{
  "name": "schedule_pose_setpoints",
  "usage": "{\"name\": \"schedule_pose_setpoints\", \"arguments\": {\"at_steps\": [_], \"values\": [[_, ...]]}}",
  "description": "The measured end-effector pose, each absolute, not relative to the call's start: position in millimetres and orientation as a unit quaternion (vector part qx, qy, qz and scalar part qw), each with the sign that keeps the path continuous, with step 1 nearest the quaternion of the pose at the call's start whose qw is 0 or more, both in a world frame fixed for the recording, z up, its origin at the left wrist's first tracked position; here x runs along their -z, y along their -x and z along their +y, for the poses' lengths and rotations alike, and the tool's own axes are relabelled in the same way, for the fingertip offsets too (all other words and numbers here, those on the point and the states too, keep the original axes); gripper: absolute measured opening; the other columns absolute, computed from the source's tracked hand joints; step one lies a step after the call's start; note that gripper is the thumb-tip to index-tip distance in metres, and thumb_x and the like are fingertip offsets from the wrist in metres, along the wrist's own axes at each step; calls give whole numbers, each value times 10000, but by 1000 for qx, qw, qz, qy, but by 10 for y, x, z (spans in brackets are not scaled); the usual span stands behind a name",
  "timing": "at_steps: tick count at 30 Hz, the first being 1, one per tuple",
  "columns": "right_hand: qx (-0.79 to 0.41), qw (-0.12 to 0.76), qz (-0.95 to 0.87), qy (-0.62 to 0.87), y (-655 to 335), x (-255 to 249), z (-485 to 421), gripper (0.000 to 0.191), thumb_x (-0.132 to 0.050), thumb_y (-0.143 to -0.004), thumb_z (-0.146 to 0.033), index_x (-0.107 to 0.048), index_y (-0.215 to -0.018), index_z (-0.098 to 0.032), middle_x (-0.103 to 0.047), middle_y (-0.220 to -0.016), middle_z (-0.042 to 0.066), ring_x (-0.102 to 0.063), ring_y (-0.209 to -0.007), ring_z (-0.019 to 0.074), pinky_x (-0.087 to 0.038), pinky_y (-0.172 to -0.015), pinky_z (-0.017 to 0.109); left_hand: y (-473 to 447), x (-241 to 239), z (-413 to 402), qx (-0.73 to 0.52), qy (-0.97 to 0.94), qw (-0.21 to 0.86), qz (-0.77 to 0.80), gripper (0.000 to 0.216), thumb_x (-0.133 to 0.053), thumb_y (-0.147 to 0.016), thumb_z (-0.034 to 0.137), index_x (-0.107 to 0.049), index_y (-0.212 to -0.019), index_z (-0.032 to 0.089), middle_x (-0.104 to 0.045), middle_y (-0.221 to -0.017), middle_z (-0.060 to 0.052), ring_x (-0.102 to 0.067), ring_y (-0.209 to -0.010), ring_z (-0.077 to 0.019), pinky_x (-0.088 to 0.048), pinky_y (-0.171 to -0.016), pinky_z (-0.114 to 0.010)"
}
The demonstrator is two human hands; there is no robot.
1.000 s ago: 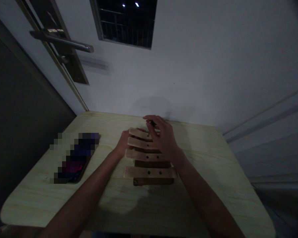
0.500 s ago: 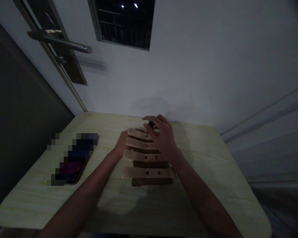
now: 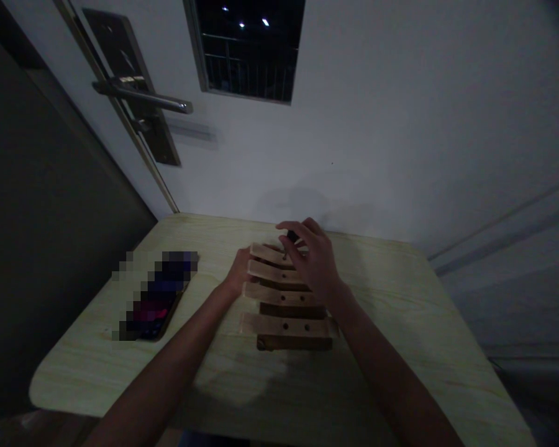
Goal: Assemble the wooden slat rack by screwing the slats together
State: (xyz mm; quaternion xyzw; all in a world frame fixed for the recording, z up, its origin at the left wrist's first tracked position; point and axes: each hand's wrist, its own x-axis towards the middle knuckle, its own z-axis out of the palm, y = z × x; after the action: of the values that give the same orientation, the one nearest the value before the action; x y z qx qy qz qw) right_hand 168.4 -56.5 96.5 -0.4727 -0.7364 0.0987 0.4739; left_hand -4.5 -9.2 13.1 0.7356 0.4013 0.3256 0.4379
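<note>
- Slats point(image 3: 269, 292) of pale wood, four across a darker wooden base point(image 3: 302, 343), sit at the lower centre of the frame; dark spots mark each, holes or screw heads, I can't tell.
- Right hand point(image 3: 319, 257) pinches a black-handled tool point(image 3: 292, 236), thumb against fingers, its tip at the farthest slat point(image 3: 268, 252); all four look laid in place, fastening there apparently unfinished.
- Left hand point(image 3: 241, 268) meets the slats' far-left ends, fingers hidden, grip unclear.
- Phone point(image 3: 161, 298), left on the table point(image 3: 400, 323).

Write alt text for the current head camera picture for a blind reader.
A person's right hand holds a small dark-handled tool at the farthest slat of a four-slat wooden rack; the left hand, partly hidden, is at its far left side. A phone, partly pixelated, lies left on the pale table.
</note>
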Motion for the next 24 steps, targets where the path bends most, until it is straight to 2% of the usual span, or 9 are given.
{"name": "schedule_pose_setpoints", "arguments": {"at_steps": [5, 9, 14, 16, 19, 21, 24], "values": [[-111, 488, -755, 424, -1679, -961, -558, 423, -434, -906, -133, -530, -1303, -243, -607, -1145, 83, -610, -1009, 168, -529, -871, 340, 56, -128, -80, -331, -730, 444, 401, 309, -571, -831, 337, -716, -1055, 182, -763, -1019, -66, -718, -888, -205, -573, -802, -298], [-122, 485, -756, 422, -1679, -945, -552, 423, -394, -932, -131, -523, -1319, -243, -628, -1053, 65, -617, -899, 144, -545, -827, 315, 57, -118, -80, -325, -734, 442, 401, 324, -562, -823, 334, -714, -1072, 193, -763, -1021, -55, -715, -907, -208, -572, -798, -290], [-118, 458, -750, 463, -1685, -969, -557, 282, -490, -942, -223, -630, -1181, -276, -582, -955, 35, -593, -793, 131, -552, -742, 285, 50, -112, -102, -336, -732, 410, 428, 247, -578, -817, 336, -748, -948, 214, -773, -926, -40, -715, -840, -205, -570, -723, -271], [-108, 466, -747, 462, -1684, -982, -556, 295, -514, -924, -221, -622, -1194, -270, -578, -985, 44, -601, -837, 142, -551, -778, 302, 46, -120, -109, -343, -733, 408, 423, 252, -562, -828, 332, -751, -953, 220, -773, -916, -31, -715, -823, -200, -567, -708, -265], [-109, 470, -761, 435, -1679, -991, -557, 432, -453, -898, -121, -556, -1291, -269, -600, -1101, 63, -609, -929, 150, -533, -854, 319, 45, -133, -107, -343, -734, 422, 407, 273, -556, -826, 316, -743, -993, 208, -772, -947, -25, -714, -838, -200, -567, -719, -261], [-114, 466, -768, 424, -1676, -986, -557, 466, -412, -900, -92, -534, -1315, -265, -619, -1080, 57, -611, -918, 146, -530, -855, 315, 48, -129, -93, -335, -732, 430, 407, 293, -567, -813, 305, -732, -1027, 193, -769, -977, -35, -713, -856, -203, -570, -738, -265], [-115, 467, -763, 432, -1675, -966, -553, 384, -433, -928, -137, -561, -1275, -244, -617, -993, 53, -610, -872, 152, -541, -815, 314, 57, -100, -63, -328, -734, 427, 413, 287, -559, -817, 296, -727, -1021, 186, -769, -963, -52, -712, -830, -195, -576, -761, -285]]}}
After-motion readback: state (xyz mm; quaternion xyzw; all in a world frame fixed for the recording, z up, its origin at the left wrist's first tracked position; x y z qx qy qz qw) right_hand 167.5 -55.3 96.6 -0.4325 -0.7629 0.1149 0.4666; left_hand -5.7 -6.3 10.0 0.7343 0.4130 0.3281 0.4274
